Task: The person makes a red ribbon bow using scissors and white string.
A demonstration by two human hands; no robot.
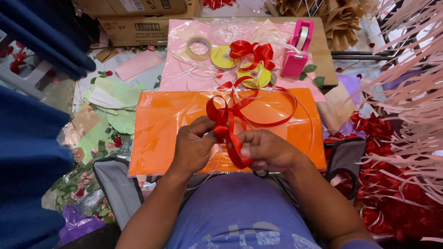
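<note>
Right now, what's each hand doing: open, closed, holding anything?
Left hand: closed, pinching the red ribbon at its folded loops.
Right hand: closed, holding the same ribbon lower down.

Glossy red ribbon [227, 121], looped and folded, pinched over orange sheet [161, 124].

Both hands meet over the orange plastic sheet [157, 124] w/ red satin ribbon [226, 124] between; finished red bow [251, 51] at 12 o'clock, pink tape dispenser [297, 48] approx. 1 o'clock.
</note>
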